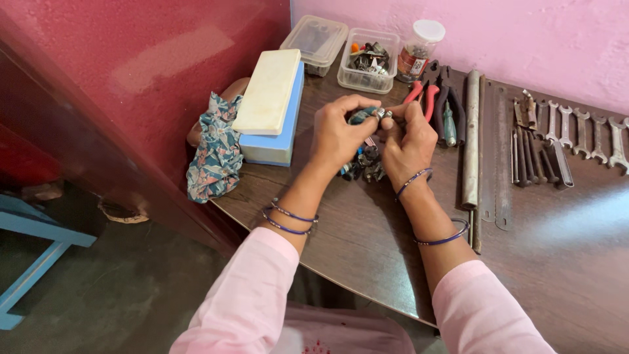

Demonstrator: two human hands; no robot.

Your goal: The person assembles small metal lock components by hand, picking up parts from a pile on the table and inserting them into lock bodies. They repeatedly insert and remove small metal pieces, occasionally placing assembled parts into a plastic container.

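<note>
I'm seeing both hands up at frame centre: left hand (pixel 337 134) pinching a small teal part (pixel 362 116), right hand (pixel 407 141) gripping its metal end (pixel 382 114). Looks like fitting/twisting stage. Next needs steady counter-grip. Pile (pixel 364 165) lying on desk (pixel 367 242) just below.

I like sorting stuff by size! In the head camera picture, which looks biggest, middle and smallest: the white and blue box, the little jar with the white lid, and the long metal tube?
1. White and blue box, clearly biggest.
2. Long metal tube, longer but much thinner.
3. Jar with the white lid, smallest; it also sits farthest back.
</note>
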